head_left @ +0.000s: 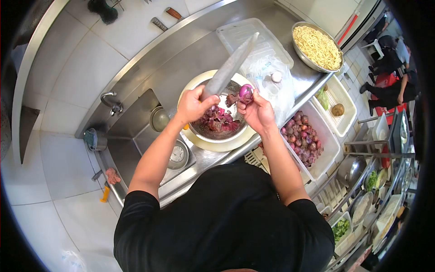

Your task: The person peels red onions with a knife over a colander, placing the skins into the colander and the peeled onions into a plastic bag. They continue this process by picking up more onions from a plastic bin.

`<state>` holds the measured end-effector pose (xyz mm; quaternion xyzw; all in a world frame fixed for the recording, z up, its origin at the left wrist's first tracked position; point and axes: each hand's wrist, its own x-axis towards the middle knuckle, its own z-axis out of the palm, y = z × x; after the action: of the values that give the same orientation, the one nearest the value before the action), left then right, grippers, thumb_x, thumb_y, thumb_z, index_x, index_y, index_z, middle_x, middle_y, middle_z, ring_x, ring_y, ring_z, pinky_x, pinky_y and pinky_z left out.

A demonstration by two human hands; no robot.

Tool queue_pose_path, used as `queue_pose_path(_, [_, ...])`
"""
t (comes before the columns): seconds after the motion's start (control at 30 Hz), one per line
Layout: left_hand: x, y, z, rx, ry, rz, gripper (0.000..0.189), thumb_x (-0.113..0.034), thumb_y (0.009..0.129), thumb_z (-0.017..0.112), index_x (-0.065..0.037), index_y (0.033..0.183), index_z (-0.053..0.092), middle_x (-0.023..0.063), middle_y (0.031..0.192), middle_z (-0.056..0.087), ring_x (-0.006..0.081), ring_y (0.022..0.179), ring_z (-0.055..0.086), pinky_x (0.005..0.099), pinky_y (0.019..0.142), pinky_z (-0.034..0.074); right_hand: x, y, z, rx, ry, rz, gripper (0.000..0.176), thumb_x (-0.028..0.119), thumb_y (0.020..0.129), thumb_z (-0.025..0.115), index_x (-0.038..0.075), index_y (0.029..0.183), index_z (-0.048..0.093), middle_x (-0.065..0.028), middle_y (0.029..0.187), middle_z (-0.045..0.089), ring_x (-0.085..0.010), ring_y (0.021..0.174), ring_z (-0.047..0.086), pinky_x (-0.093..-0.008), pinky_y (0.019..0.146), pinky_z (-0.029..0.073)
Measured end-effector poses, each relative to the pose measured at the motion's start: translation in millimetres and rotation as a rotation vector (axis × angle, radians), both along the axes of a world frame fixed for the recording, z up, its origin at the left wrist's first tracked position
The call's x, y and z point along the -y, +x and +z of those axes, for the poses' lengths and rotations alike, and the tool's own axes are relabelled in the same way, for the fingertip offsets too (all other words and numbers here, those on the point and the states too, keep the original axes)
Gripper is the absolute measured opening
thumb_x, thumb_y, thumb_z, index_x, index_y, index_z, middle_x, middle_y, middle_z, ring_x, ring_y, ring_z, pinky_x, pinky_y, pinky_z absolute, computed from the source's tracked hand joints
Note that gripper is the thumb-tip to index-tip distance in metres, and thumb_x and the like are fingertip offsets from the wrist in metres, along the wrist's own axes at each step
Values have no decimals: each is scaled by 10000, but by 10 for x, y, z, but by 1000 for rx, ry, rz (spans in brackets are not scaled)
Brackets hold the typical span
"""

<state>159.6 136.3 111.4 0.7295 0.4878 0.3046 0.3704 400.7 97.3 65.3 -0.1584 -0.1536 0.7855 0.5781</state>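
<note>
My left hand (pixel 194 107) is closed around the handle of a large knife (pixel 232 63), its broad blade pointing up and away to the right. In my right hand (pixel 260 111) a red onion (pixel 246 92) is gripped between thumb and fingers, with a dark strip of loose skin hanging at its left side. Both hands are above a perforated metal colander (pixel 213 136) with purple onion skins (pixel 220 119) in it. A pale round rim (pixel 242 141) surrounds the colander on the steel counter. The knife handle is mostly hidden by my fingers.
A white bin (pixel 333 149) of red onions (pixel 302 136) stands right of the counter. Beyond are a plastic bag (pixel 272 90) with a small white round thing, a clear lid (pixel 276 43) and a bowl of noodles (pixel 317 47). The sink (pixel 124 140) lies left; people stand far right.
</note>
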Motion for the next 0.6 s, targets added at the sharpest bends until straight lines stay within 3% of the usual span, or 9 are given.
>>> queue_pose_path(0.1, [-90, -42, -2, -235, 101, 69, 507, -463, 766, 853, -12, 779, 622, 59, 636, 640, 131, 586, 591, 314, 580, 477, -1, 11, 69, -30, -51, 38, 337, 350, 1071, 453, 48, 1152, 579, -78, 947, 619, -198, 762, 539, -320, 676, 439])
queue_pose_path(0.13, [-54, -1, 24, -103, 76, 64, 655, -626, 670, 847, -24, 819, 633, 124, 647, 618, 262, 597, 615, 397, 597, 481, -9, -5, 68, -30, -24, 50, 324, 340, 1069, 464, 49, 1149, 580, -76, 949, 620, -199, 771, 547, -320, 683, 447])
queue_pose_path(0.23, [-32, 141, 41, -205, 125, 55, 660, -634, 675, 840, -28, 836, 635, 135, 662, 621, 268, 601, 614, 403, 597, 477, 2, -106, 80, 12, 14, 60, 279, 302, 1060, 494, 52, 1152, 574, -73, 959, 626, -203, 797, 575, -321, 703, 475])
queue_pose_path(0.27, [-6, 215, 54, -122, 203, 35, 591, -578, 761, 811, -21, 854, 636, 126, 649, 609, 224, 579, 586, 384, 575, 459, 11, -160, 100, 54, 1, 45, 262, 284, 1056, 503, 52, 1160, 567, -73, 965, 629, -205, 806, 586, -322, 710, 486])
queue_pose_path(0.37, [15, 368, -91, 72, 22, 68, 519, -510, 852, 759, -7, 878, 634, 120, 637, 583, 189, 565, 551, 360, 561, 442, -4, -233, 22, 179, -42, -51, 267, 228, 1039, 557, 40, 1220, 499, -96, 1004, 638, -190, 828, 620, -308, 717, 519])
queue_pose_path(0.4, [20, 366, -80, 78, 9, 23, 424, -422, 924, 711, -4, 892, 644, 75, 639, 594, 138, 566, 525, 323, 553, 434, -15, -288, 34, 273, -80, -125, 282, 229, 1038, 564, 36, 1227, 484, -103, 1009, 638, -184, 820, 621, -303, 708, 520])
queue_pose_path(0.5, [25, 327, -48, 324, -69, 33, 366, -365, 966, 680, -17, 858, 649, -15, 639, 556, 74, 620, 492, 287, 578, 427, -47, -246, -62, 444, -134, -280, 308, 240, 1034, 588, 22, 1210, 461, -113, 1007, 633, -168, 784, 623, -287, 679, 521])
queue_pose_path(0.57, [34, 276, 179, 311, -27, 110, 446, -408, 965, 683, -19, 771, 587, 5, 616, 553, 83, 596, 491, 304, 544, 420, -53, -160, -91, 549, -172, -348, 302, 248, 1036, 585, 24, 1198, 462, -110, 1003, 633, -171, 771, 625, -284, 666, 518])
queue_pose_path(0.6, [-40, 194, 164, 37, 25, 173, 463, -434, 950, 695, -19, 774, 588, 28, 619, 568, 101, 587, 501, 319, 542, 425, -43, -110, -31, 497, -219, -339, 271, 217, 1032, 587, 37, 1194, 465, -106, 1002, 634, -185, 770, 629, -289, 679, 511])
